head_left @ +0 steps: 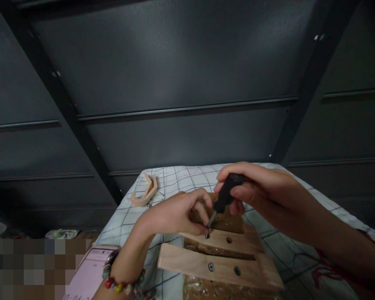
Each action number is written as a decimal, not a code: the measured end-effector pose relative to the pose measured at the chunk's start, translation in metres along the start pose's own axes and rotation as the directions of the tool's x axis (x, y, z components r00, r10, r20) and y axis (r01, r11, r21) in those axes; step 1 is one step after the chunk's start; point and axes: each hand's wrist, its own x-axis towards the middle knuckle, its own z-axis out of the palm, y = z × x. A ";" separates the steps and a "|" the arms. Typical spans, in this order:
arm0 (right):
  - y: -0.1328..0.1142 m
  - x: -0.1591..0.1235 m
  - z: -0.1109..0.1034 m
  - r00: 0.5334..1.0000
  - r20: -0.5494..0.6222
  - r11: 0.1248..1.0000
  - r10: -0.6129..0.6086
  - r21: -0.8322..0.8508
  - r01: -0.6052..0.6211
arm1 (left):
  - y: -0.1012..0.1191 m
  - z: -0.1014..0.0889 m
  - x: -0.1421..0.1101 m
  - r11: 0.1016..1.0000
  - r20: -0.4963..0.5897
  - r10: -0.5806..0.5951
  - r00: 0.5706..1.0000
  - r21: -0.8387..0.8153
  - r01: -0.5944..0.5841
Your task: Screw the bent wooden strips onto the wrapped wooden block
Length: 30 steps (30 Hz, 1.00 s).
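Note:
My right hand [246, 187] is wrapped round the black handle of a screwdriver [226, 191], whose metal shaft slants down to the left. The tip meets a hole in a pale wooden piece [243, 243]. Close by the tip, my left hand [187, 212] has thumb and fingers pinched near the hole; whatever small part they hold is too hidden to make out. Nearer to me lies a second wooden piece [193, 262] with a screw [211, 266] set in one hole and another dark hole beside it. Both pieces rest on a brown, tape-wrapped block [203, 287] pitted with small holes.
A checked cloth [181, 175] covers the table. Hook-shaped wooden parts [145, 193] lie at its far left. A pink phone [90, 271] sits at the left edge, beside my beaded wrist. Behind the table stands a dark panelled wall [187, 137].

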 end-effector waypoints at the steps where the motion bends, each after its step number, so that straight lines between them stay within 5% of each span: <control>1: 0.001 0.000 0.000 1.000 -0.007 1.000 0.007 0.009 -0.006 | 0.000 0.000 0.000 1.000 -0.008 0.004 1.000 0.011 -0.004; 17: -0.009 0.000 0.008 0.998 0.045 0.983 -0.047 -0.175 0.054 | -0.006 0.000 0.000 0.996 -0.012 0.012 1.000 0.094 -0.011; 30: -0.012 -0.004 0.014 0.994 0.056 0.984 -0.094 -0.147 0.101 | 0.008 0.003 -0.008 0.910 -0.030 -0.204 0.978 0.363 0.201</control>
